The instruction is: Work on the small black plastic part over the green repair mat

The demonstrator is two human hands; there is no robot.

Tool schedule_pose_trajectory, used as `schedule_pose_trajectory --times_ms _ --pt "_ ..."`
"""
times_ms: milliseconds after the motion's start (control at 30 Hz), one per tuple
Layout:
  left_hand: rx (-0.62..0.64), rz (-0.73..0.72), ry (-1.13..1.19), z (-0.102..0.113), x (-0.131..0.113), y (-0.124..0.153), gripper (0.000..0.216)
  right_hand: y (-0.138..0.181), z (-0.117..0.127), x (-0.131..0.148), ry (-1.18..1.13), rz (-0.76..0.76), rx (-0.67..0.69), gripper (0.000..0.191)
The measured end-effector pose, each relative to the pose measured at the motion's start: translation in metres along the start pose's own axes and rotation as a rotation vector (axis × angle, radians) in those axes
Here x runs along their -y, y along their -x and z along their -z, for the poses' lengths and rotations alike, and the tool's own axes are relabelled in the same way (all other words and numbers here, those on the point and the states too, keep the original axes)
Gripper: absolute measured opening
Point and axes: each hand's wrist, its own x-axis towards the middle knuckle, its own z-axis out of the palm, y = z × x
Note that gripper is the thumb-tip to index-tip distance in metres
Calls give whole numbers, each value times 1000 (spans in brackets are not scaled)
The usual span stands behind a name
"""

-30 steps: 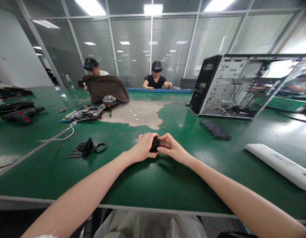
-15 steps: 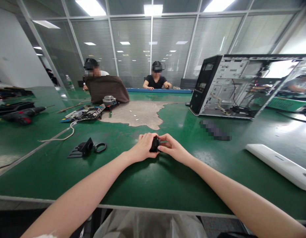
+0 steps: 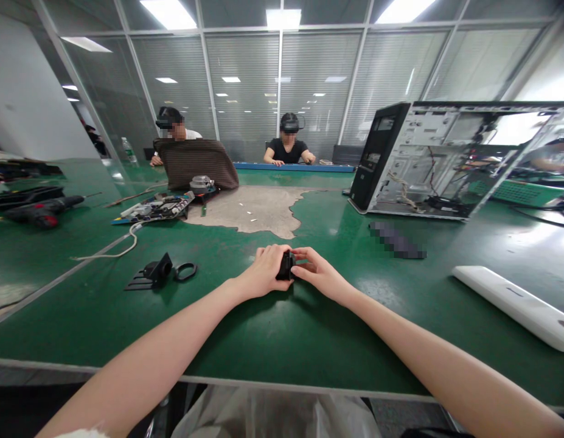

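Observation:
A small black block-shaped part point(image 3: 286, 267) is held between my hands just above the green tabletop point(image 3: 282, 328). My left hand point(image 3: 265, 267) wraps round its left side, back of the hand towards me. On its right side, my right hand point(image 3: 316, 271) pinches the part's edge with thumb and fingertips. The fingers cover much of it, so its exact kind does not show. To the left lie a black plastic bracket point(image 3: 157, 272) with slotted legs and a round collar, and a black ring point(image 3: 185, 271) beside it.
An opened computer case point(image 3: 382, 158) stands at the right, with a white oblong device point(image 3: 514, 304) nearer me. Circuit boards point(image 3: 158, 207), a white cable point(image 3: 131, 243) and a power drill point(image 3: 47, 210) lie left. Two people point(image 3: 288, 146) sit across the table; another is at far right.
My right thumb and fingers have shifted very slightly on the right side of the black part. Otherwise my hands and the table objects stay in place.

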Motion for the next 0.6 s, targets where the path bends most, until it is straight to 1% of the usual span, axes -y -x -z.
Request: schedule_pose_trajectory --times_ms 133,300,500,600 --pt "2 -5 -6 0 0 0 57 2 1 3 -32 42 59 31" --pt "-1 -3 -1 1 0 0 56 2 -1 5 -53 30 16 21" --pt "-4 -2 6 0 -1 0 55 -1 0 -3 -3 14 -27 28" --pt "-4 -7 7 0 -1 -1 55 -1 1 -4 14 5 4 29"
